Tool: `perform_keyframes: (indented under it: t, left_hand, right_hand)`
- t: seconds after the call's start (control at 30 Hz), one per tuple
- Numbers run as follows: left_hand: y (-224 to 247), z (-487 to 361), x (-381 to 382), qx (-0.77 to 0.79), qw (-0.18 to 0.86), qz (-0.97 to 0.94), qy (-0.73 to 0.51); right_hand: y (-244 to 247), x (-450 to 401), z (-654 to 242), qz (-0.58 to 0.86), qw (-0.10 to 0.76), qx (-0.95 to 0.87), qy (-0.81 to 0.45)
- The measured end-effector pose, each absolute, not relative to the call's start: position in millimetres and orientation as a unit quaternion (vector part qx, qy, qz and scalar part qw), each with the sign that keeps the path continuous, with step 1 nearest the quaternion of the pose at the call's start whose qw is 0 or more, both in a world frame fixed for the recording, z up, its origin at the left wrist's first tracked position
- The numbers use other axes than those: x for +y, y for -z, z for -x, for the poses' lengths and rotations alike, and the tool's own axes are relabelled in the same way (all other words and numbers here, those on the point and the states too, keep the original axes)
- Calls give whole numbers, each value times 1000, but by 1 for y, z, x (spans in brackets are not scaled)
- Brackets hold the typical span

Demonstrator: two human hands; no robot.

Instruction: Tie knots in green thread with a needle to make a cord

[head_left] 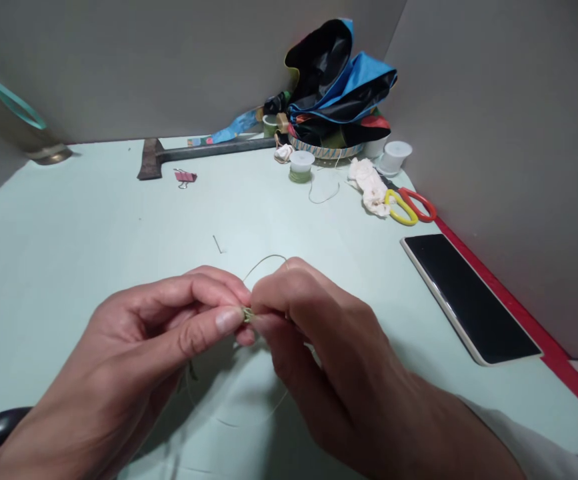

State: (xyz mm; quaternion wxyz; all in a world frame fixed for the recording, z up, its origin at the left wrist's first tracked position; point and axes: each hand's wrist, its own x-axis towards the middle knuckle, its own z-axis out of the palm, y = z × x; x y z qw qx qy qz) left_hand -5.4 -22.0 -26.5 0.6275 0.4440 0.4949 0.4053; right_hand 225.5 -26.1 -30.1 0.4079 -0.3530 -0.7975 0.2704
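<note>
Between thumb and fingers, my left hand pinches a small piece of knotted green thread. My right hand is closed against the same piece from the right, its fingertips touching the thread. A thin loop of green thread arches above the fingertips, and a longer strand hangs in a curve below the hands. Some darker green bits show under my left hand. The fingertips hide part of the knotted piece.
A hammer-like tool, a pink binder clip, green thread spool, crumpled tissue and scissors lie at the back. A blue and black pouch stands behind them. A phone lies right; a metal bottle stands back left.
</note>
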Motion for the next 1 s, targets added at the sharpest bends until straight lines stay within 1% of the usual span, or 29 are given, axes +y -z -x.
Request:
perform_keyframes:
  t: [0.2, 0.3, 0.4, 0.67, 0.8, 1.0]
  left_hand:
    - [25, 1, -24, 474, 650, -435, -405]
    - [23, 1, -22, 476, 650, -418, -420]
    - [23, 0, -22, 476, 659, -407, -417]
    - [23, -5, -23, 455, 650, -430, -431]
    - [23, -6, -21, 457, 634, -436, -447]
    - [25, -2, -25, 475, 608, -442, -458]
  right_hand:
    - [27, -27, -228, 320, 412, -797, -304]
    - [29, -27, -234, 282, 417, -791, -347]
    - [32, -27, -241, 279, 397, -786, -385]
    - [31, -28, -251, 282, 332, -802, -409]
    - [30, -27, -251, 306, 332, -802, -391]
    - [30, -24, -253, 282, 329, -811, -392]
